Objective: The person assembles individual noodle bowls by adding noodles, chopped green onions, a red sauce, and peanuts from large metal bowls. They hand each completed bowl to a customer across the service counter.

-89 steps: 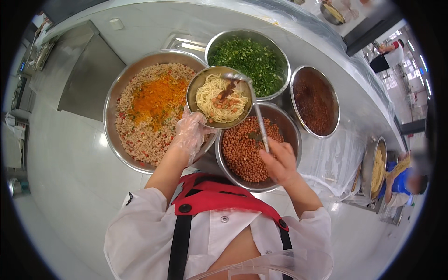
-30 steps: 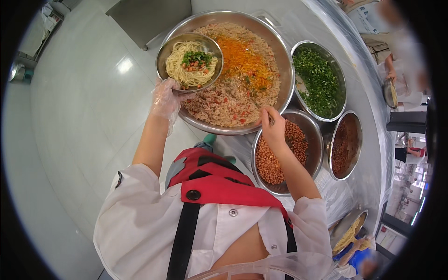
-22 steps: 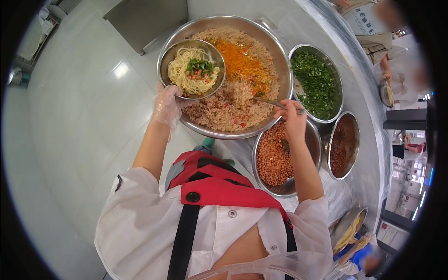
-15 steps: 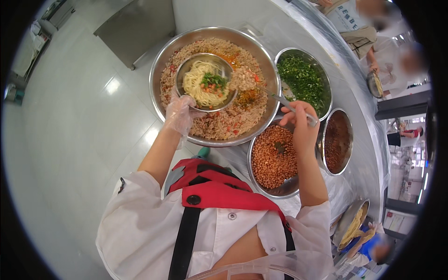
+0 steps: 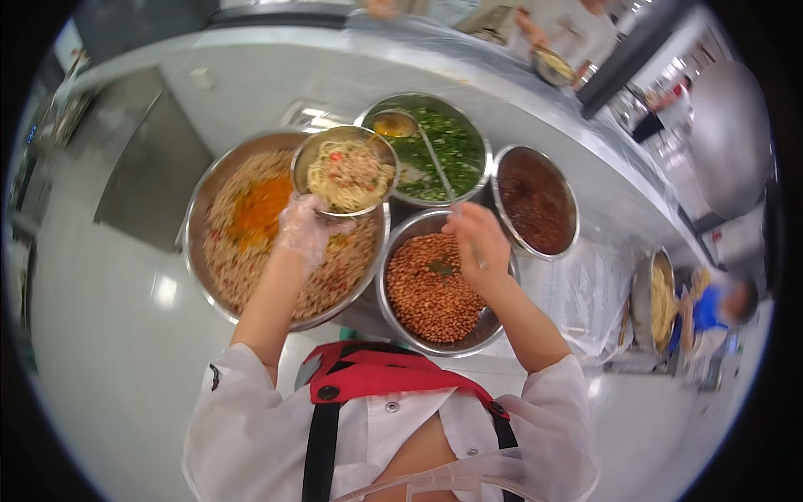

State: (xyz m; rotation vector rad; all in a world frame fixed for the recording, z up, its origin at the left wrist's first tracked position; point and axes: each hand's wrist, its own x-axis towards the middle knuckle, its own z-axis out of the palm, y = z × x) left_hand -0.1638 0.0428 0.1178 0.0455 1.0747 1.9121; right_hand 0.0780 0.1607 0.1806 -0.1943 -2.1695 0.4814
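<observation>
- Noodle bowl (image 5: 311, 151) over the far right of the mince basin (image 5: 198, 227), left of the greens bowl (image 5: 482, 146).
- Ladle (image 5: 436, 159) over the greens bowl.
- Bean bowl (image 5: 410, 223) nearer, right of the mince basin.
- Sauce bowl (image 5: 523, 159) right of the greens bowl.

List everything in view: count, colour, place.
Large round steel basin: 1, silver, left; beige mix, orange patch
Small round steel bowl: 1, silver, over basin's edge; pale noodles, beige topping
Medium round steel bowls: 3, silver, right of basin; chopped greens, reddish-brown beans or nuts, dark-red sauce
Long steel ladle: 1, silver, over greens; orange liquid
Wide steel noodle pan: 1, silver, far right
Metal cabinet: 1, grey, left
Co-workers: at least three, white or blue clothes, top and right
Apron: 1, red, bottom centre
Left hand: 1, clear glove, on small bowl
Right hand: 1, bare, on ladle
</observation>
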